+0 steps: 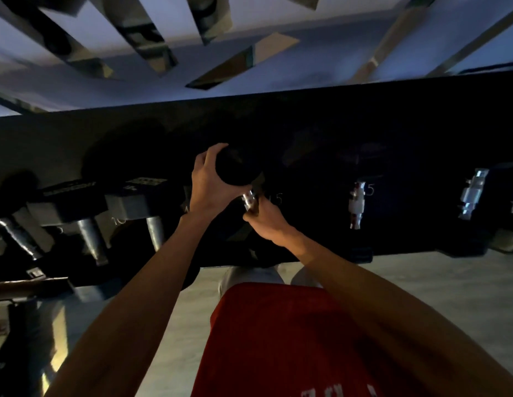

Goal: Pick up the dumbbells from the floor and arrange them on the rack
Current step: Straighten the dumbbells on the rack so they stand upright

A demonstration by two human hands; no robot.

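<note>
Head view: at frame centre my left hand (208, 184) curls round the black end of the dumbbell (238, 170) (dimly lit), and my right hand (268, 222) grips its shiny handle, over the dark rack (392, 133).

Dim, underexposed. Near-black crush across the rack (392, 133), little detail. Bluish light on the wall (321, 67) above, brighter pale floor (435, 287) lower right. Hard glints off chrome handles (356, 202) toward rack's right end. Soft blur throughout, wide-angle bending at edges.
</note>
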